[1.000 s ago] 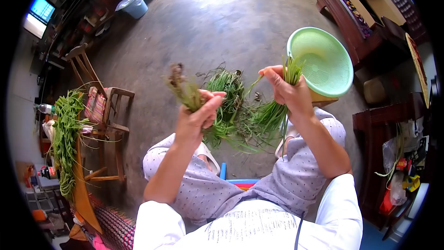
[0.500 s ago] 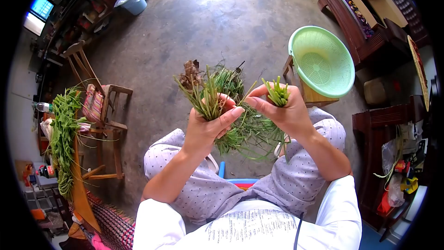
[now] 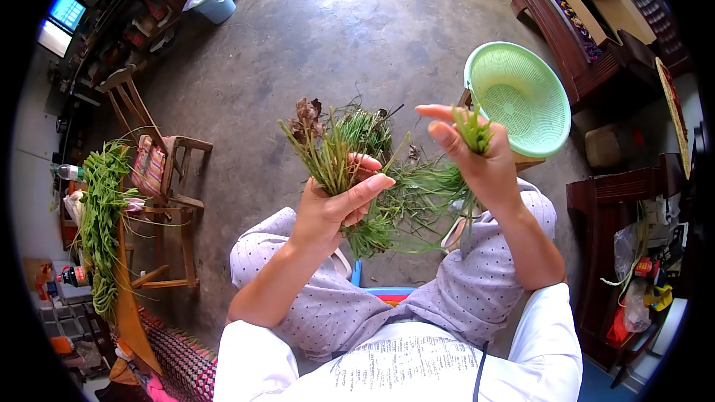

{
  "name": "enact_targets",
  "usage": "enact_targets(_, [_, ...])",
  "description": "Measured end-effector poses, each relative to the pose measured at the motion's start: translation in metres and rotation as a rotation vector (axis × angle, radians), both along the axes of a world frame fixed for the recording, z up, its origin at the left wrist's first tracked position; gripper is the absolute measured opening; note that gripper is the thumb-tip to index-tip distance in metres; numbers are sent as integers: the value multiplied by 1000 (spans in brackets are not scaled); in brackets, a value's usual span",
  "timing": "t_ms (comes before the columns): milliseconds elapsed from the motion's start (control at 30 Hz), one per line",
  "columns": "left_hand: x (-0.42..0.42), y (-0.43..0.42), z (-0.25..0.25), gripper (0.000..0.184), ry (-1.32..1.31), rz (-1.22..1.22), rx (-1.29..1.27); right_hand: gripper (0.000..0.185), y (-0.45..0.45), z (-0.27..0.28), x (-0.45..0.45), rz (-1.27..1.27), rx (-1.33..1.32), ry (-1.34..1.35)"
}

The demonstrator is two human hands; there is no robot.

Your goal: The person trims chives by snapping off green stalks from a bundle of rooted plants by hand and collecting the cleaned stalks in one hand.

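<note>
My left hand [image 3: 328, 212] is closed around a bunch of untrimmed greens [image 3: 328, 156], its stem ends pointing up and away, with brownish bits among them. Thumb and fingertips of that hand reach out to the right. Higher and to the right, my right hand [image 3: 488, 167] grips a smaller bunch of bright green stems [image 3: 474, 134]; the thin leaves trail below the palm. Its thumb and index finger are apart, pointing left. Beneath both hands, a loose heap of grass-like greens [image 3: 410, 208] lies on the floor between my knees.
A pale green plastic colander [image 3: 555, 123] rests on a wooden stool to the right. Leafy greens [image 3: 104, 216] drape over a wooden surface at left, near a wooden chair [image 3: 182, 156]. A lined blue bucket [image 3: 216, 7] stands far left. Dark wooden furniture [image 3: 603, 208] borders the right.
My right hand has moved right and slightly up with its bunch, away from the left hand; its thumb and index finger have parted. My left hand stays nearly in place.
</note>
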State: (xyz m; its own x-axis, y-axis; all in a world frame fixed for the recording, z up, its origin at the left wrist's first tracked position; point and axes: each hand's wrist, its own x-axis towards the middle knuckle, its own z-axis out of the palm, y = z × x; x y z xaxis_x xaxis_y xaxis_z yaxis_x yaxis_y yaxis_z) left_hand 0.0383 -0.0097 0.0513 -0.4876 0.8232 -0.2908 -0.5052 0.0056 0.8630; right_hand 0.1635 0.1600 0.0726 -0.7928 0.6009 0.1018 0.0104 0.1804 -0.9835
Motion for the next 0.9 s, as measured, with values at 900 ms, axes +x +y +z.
enact_targets(900, [-2,1,6,16,-167,-205,-110,10,-17,-25,-7,257,-63,148])
